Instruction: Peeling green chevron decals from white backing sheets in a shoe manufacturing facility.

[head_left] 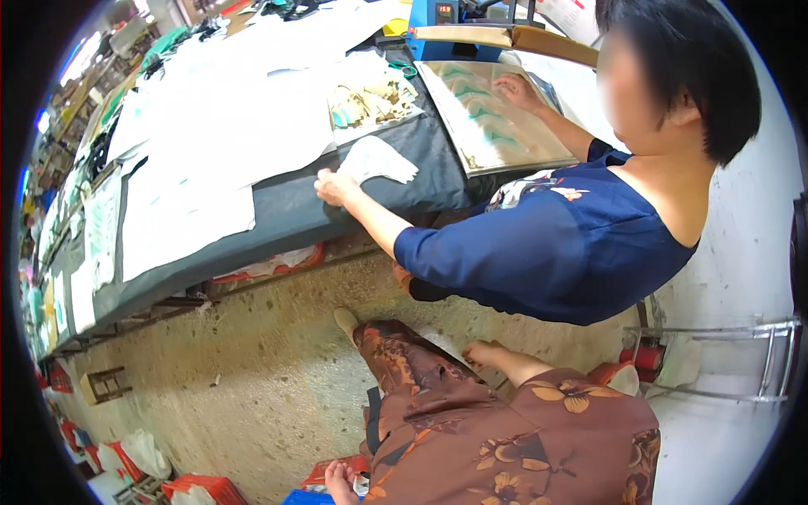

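Observation:
My left hand [339, 482] hangs low beside my brown flowered clothing [505, 438], fingers partly apart and holding nothing I can see. Just above a red crate [337, 468] and a blue one [307, 498], it appears to touch neither. On the other side, my right hand [481, 354] hangs over the floor, fingers loosely bent and nothing visible in them. A co-worker in a dark blue top [539, 252] stands at the table ahead. One of that person's hands is at a white cut piece [376, 160]; the other touches a glossy sheet with green shapes [492, 114].
White sheets [236, 118] spread across the dark-covered table [295, 202], with a pile of small cream pieces [370, 99]. A blue machine [438, 29] stands behind. Metal rails [766, 362] line the right wall. A small wooden stool [108, 385] and red crates [202, 488] are at left.

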A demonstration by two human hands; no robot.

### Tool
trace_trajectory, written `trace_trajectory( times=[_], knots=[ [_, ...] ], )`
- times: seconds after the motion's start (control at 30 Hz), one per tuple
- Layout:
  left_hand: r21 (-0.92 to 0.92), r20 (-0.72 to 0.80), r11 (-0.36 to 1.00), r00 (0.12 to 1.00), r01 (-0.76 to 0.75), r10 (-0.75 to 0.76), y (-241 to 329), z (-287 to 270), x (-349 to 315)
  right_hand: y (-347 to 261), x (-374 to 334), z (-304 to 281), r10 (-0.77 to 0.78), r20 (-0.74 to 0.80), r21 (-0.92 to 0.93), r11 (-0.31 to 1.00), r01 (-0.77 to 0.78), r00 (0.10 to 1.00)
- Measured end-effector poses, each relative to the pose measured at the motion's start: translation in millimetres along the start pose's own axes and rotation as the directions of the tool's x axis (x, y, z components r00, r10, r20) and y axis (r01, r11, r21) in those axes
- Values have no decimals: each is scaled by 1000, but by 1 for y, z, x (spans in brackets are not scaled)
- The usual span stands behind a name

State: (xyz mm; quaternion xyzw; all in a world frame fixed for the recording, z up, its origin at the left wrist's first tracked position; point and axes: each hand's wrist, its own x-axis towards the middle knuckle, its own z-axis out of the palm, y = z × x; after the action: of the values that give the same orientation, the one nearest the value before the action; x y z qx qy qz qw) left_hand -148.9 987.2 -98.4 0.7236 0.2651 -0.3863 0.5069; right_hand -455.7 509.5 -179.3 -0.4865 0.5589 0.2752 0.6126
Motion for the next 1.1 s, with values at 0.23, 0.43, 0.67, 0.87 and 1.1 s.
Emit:
trace_trajectory(
  times=[0.23, 0.43, 0.67, 0.87, 1.1],
  knots=[
    [43, 39, 999, 999, -33, 31, 131, -26, 59, -106, 22, 76, -188, -39, -127, 975, 182, 981],
    [43, 162, 995, 983, -90, 82, 242, -25, 84, -163, 7, 104, -74, -100, -79, 995, 66, 992],
    [221, 306, 972, 952, -79, 8, 292, -64, 168, -210, 0, 145, 20, -93, 167, 986, -4, 995],
    [387, 415, 904, 910, -184, 8, 378, -82, 225, -239, -6, 202, 42, -149, 291, 957, 3, 988],
    [467, 254, 871, 967, -152, 32, 488, -50, 235, -253, -6, 258, 58, -236, 478, 876, 64, 970]
  ],
)
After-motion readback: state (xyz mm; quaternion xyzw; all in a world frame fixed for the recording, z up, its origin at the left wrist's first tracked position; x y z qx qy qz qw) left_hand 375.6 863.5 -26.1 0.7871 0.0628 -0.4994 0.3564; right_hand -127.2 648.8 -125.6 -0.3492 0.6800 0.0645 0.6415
